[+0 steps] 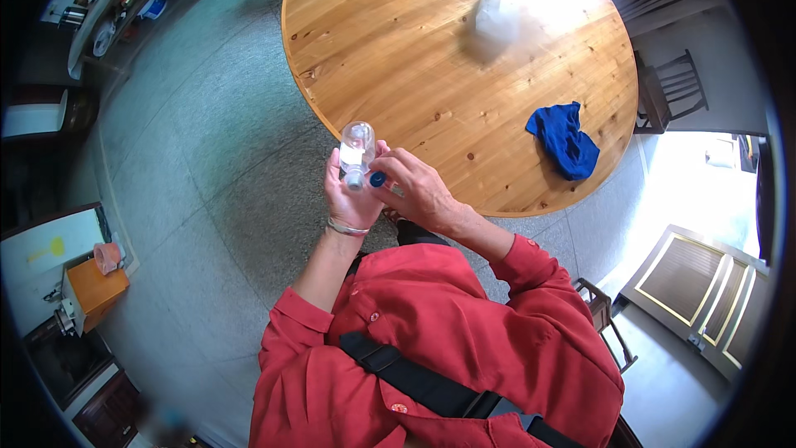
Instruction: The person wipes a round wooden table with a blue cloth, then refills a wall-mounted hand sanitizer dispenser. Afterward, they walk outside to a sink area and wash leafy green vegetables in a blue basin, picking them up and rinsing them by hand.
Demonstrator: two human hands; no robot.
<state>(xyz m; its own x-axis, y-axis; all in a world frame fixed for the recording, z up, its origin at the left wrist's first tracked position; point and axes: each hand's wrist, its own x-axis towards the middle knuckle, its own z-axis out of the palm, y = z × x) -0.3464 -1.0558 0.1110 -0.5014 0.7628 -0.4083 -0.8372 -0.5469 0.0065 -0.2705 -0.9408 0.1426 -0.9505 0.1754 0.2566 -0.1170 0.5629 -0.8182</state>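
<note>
A clear bottle [358,146] with a white label lies across the palm of my left hand [349,202], its neck pointing back towards me. My left fingers and thumb curl around its sides. Beside the neck, my right hand [416,186] holds a dark blue round cap [377,179] between thumb and fingers. The cap is apart from the bottle's mouth. Both hands are just off the near left edge of the round wooden table [398,74]. Whether the bottle holds any liquid is hard to tell.
On the table lie a crumpled blue cloth [564,140] and a whitish translucent object [496,17], blurred by glare. A wooden chair [675,90] stands beyond the right edge, with a stool [600,311] to my right. Crowded shelves [118,6] line the far left. An orange box [98,289] is at left.
</note>
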